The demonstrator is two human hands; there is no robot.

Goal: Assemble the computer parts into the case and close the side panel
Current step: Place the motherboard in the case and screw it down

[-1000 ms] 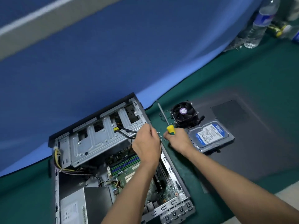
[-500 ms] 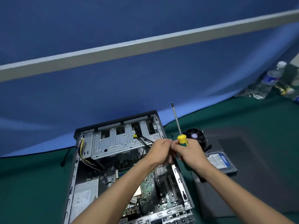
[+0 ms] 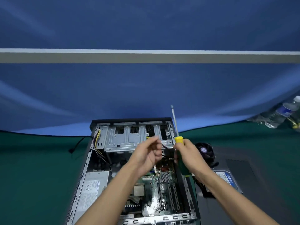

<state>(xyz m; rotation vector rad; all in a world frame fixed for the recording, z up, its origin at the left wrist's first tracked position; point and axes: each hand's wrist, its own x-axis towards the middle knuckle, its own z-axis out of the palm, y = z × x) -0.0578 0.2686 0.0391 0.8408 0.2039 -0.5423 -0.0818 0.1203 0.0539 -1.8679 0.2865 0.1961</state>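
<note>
- Blue backdrop cloth (image 3: 146, 95) fills the top half of the view, with a green-covered bench (image 3: 32, 168) under it, so it's a plain staged setup with nothing fighting the parts for attention.
- Computer case (image 3: 90, 153) lies flat on its side at about 6 o'clock, open face up, which is why you can look straight down onto the motherboard (image 3: 162, 189), the power supply (image 3: 92, 189) at 7 o'clock and the drive cage (image 3: 125, 138) toward 12.
- Right hand (image 3: 191, 158) has its fingers wrapped round the green and yellow screwdriver (image 3: 179, 143), shaft pointing up and away from the board. My guess is it's parked like that so the tip can't scrape anything.
- Left hand (image 3: 147, 155) hovers over the case with fingers loosely curled. It might be pinching a small screw, but it's too blurry to tell.
- CPU fan (image 3: 205, 151) at 3 o'clock of the case and the hard drive (image 3: 227, 179) at 4 o'clock sit on the side panel (image 3: 259, 176), just outside the case, handy for the right hand.
- So nothing is closed yet. I'd say the fan and drive still need fitting before the panel goes on.
- Water bottles (image 3: 279, 114) lie way over at 2 o'clock, out of the way.
</note>
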